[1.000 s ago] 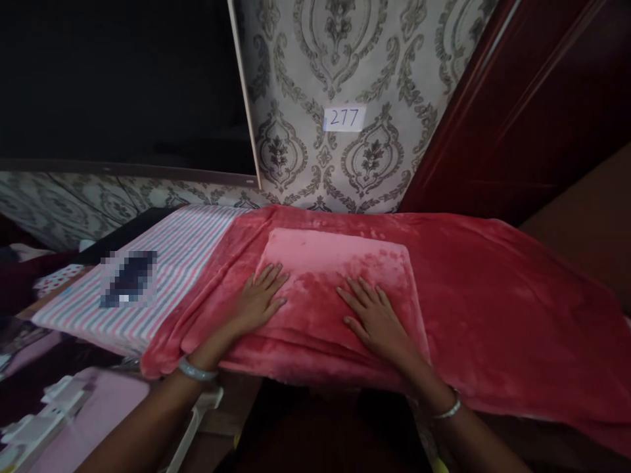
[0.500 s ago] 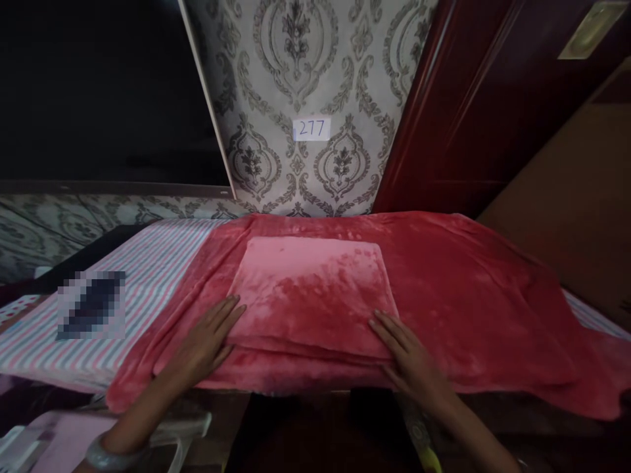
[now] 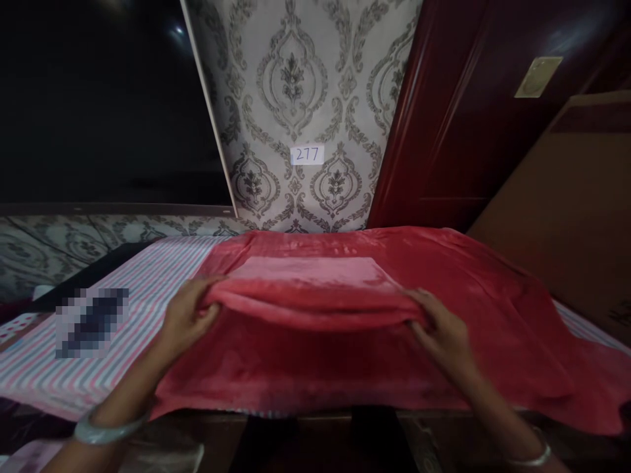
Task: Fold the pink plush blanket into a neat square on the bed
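Note:
A plush red blanket [image 3: 473, 315] covers much of the table. On top of it, a folded pink-red cloth [image 3: 315, 269] of similar plush has its near edge raised and sagging in the middle. My left hand [image 3: 190, 312] pinches the left end of that edge between thumb and fingers. At the opposite end my right hand [image 3: 438, 332] grips the same edge. The far part of the folded cloth still lies flat. Both wrists wear a bangle.
A striped sheet [image 3: 142, 289] lies under the blanket, with a pixelated dark patch at left. Behind stand a large black screen [image 3: 108, 112], patterned wall with a "277" label [image 3: 307, 155], and a dark red door [image 3: 444, 131]. A cardboard box [image 3: 566, 230] is at right.
Both hands lay flat with fingers spread on the folded cloth; now they hold its near edge and have raised it off the blanket. The view has tilted up slightly.

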`<state>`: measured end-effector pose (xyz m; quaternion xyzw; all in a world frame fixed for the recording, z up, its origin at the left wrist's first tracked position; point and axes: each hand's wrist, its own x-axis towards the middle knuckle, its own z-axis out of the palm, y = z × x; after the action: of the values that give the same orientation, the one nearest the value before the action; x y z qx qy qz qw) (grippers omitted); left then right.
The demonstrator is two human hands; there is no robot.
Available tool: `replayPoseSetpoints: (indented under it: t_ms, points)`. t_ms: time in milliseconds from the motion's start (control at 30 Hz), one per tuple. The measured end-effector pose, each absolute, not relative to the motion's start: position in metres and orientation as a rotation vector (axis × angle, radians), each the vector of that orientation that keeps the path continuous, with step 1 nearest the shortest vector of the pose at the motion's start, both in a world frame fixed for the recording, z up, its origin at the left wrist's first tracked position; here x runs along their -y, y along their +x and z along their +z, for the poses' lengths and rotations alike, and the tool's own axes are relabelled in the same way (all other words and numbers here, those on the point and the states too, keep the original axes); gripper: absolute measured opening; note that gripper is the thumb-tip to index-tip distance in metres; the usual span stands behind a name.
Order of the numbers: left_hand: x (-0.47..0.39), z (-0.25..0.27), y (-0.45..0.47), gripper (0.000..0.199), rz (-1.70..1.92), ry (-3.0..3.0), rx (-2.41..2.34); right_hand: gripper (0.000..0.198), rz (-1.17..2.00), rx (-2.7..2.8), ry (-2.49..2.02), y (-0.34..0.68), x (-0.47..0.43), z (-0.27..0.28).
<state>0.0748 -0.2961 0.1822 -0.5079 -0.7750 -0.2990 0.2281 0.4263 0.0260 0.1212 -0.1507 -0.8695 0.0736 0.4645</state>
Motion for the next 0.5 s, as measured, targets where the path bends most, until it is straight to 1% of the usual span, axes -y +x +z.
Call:
replayPoseSetpoints:
  t_ms: [67, 167, 233, 300, 367, 433, 500]
  points:
    - [0.284, 0.223, 0.08, 0.035, -0.963, -1.297, 2.079, 0.036, 0.25, 1.983, -0.495, 0.421, -0.032, 0.164]
    - [0.264, 0.276, 0.086, 0.033, -1.178, -1.203, 1.967, 0.035, 0.317, 1.752, -0.509, 0.407, -0.041, 0.22]
    - [0.249, 0.301, 0.087, 0.035, -1.35, -1.166, 1.975, 0.035, 0.377, 1.691, -0.499, 0.395, -0.053, 0.243]
    - [0.236, 0.315, 0.082, 0.039, -1.519, -1.144, 2.031, 0.037, 0.483, 1.672, -0.516, 0.381, -0.072, 0.252]
    - [0.222, 0.316, 0.071, 0.04, -1.632, -1.15, 2.103, 0.04, 0.656, 1.656, -0.567, 0.365, -0.094, 0.248]
    - [0.208, 0.306, 0.058, 0.04, -1.744, -1.159, 2.19, 0.044, 0.898, 1.625, -0.661, 0.347, -0.116, 0.235]
    - [0.195, 0.289, 0.047, 0.042, -1.9, -1.098, 2.28, 0.041, 1.147, 1.563, -0.782, 0.328, -0.134, 0.218]
